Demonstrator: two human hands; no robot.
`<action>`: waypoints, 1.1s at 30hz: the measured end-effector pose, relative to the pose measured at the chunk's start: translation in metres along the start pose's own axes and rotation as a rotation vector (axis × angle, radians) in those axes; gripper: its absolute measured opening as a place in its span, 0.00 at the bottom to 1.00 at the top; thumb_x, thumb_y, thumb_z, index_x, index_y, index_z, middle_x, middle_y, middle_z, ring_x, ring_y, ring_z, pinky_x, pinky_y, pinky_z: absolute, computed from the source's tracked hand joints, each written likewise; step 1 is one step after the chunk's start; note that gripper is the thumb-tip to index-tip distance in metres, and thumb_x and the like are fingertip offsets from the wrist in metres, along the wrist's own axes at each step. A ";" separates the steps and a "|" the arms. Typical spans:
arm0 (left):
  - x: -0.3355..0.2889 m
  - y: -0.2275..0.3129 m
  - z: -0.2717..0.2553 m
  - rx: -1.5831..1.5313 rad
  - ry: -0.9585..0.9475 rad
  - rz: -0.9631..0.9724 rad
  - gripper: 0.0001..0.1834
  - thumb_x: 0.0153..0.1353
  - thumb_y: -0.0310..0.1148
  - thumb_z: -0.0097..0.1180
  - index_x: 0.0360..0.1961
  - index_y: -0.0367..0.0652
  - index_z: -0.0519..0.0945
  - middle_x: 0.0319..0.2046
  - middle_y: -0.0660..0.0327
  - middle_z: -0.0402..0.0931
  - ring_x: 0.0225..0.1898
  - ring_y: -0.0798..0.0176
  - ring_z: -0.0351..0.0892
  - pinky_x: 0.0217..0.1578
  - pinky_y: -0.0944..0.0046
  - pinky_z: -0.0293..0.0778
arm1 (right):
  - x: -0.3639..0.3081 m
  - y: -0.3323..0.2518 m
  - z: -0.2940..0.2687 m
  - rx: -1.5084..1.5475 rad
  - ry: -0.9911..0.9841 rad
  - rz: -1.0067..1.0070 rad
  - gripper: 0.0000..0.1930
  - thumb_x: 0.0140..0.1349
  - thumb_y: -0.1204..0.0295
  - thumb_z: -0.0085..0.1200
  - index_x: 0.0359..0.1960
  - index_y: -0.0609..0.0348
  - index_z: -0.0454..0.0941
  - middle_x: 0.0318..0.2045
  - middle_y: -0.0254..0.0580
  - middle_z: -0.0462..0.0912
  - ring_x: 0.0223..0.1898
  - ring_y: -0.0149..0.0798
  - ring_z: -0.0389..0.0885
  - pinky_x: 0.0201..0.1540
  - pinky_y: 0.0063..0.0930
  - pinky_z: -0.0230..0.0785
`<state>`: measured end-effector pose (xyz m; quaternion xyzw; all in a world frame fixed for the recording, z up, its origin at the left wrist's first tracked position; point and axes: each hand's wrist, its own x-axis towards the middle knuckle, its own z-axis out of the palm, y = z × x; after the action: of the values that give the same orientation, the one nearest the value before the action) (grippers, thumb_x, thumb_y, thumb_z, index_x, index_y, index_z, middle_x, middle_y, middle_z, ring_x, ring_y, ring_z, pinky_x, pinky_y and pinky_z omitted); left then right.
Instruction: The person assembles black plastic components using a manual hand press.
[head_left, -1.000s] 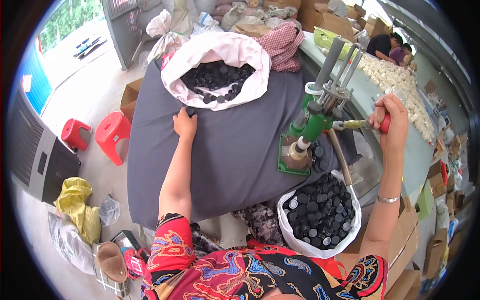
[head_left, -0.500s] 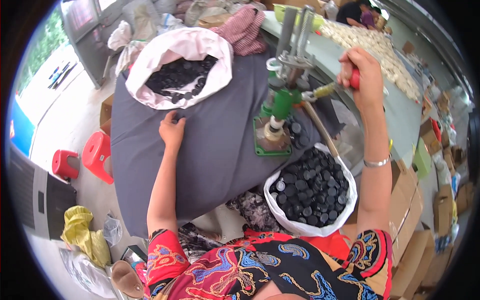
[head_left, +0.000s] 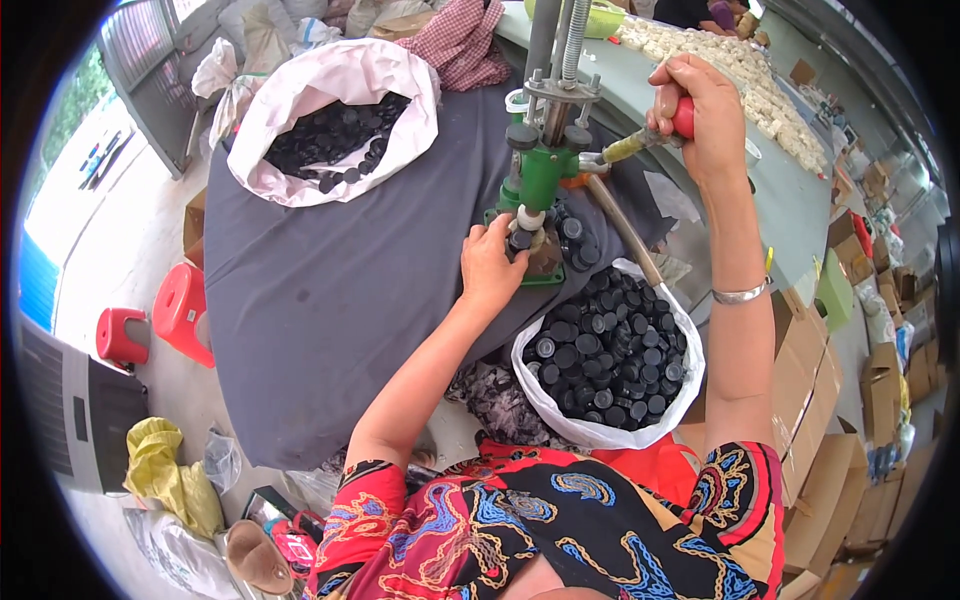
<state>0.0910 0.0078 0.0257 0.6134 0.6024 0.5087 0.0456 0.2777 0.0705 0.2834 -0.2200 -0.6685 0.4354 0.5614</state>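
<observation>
Under the ram of a green hand press [head_left: 543,178], my left hand [head_left: 489,270] pinches a small black cap [head_left: 520,240] between thumb and fingers. A pale round tip on the ram sits just above this cap; whether they touch I cannot tell. Raised at the right, my right hand [head_left: 708,120] is wrapped round the red knob [head_left: 684,118] of the press lever. Several loose black caps [head_left: 572,228] lie beside the press base. Close to me, a white sack [head_left: 698,385] is full of black caps.
A pale pink sack [head_left: 412,125] of black caps stands at the far left of the grey cloth-covered table [head_left: 330,320]. A metal bar [head_left: 625,228] slants from the press towards the near sack. Red stools [head_left: 183,312] stand left; cardboard boxes [head_left: 815,400] crowd the right.
My left hand has moved right from beside the pink sack to the press, now with a cap in its fingers. My right hand stays on the lever knob. The view has shifted slightly.
</observation>
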 end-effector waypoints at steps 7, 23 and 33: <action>0.008 0.002 0.017 0.006 0.020 -0.102 0.38 0.44 0.29 0.67 0.58 0.37 0.66 0.40 0.57 0.81 0.45 0.50 0.74 0.47 0.53 0.67 | -0.017 0.002 0.000 -0.052 0.014 -0.004 0.13 0.64 0.69 0.46 0.27 0.66 0.75 0.12 0.36 0.70 0.13 0.28 0.68 0.23 0.25 0.68; 0.012 0.003 0.016 -0.190 0.048 -0.131 0.41 0.44 0.29 0.67 0.61 0.36 0.64 0.48 0.48 0.78 0.48 0.48 0.79 0.52 0.55 0.72 | -0.171 0.102 0.006 -0.320 0.063 -0.618 0.05 0.54 0.81 0.46 0.25 0.66 0.75 0.14 0.37 0.72 0.18 0.36 0.73 0.33 0.31 0.73; -0.034 -0.029 -0.013 0.081 0.079 -0.110 0.28 0.50 0.31 0.62 0.55 0.38 0.73 0.45 0.46 0.77 0.47 0.45 0.76 0.51 0.52 0.71 | -0.142 0.057 -0.002 -0.224 0.011 -0.296 0.04 0.61 0.77 0.49 0.29 0.64 0.75 0.23 0.36 0.77 0.23 0.24 0.72 0.27 0.16 0.63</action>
<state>0.0698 -0.0187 -0.0069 0.5603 0.6564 0.5045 0.0248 0.3071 -0.0104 0.1569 -0.1829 -0.7346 0.2698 0.5950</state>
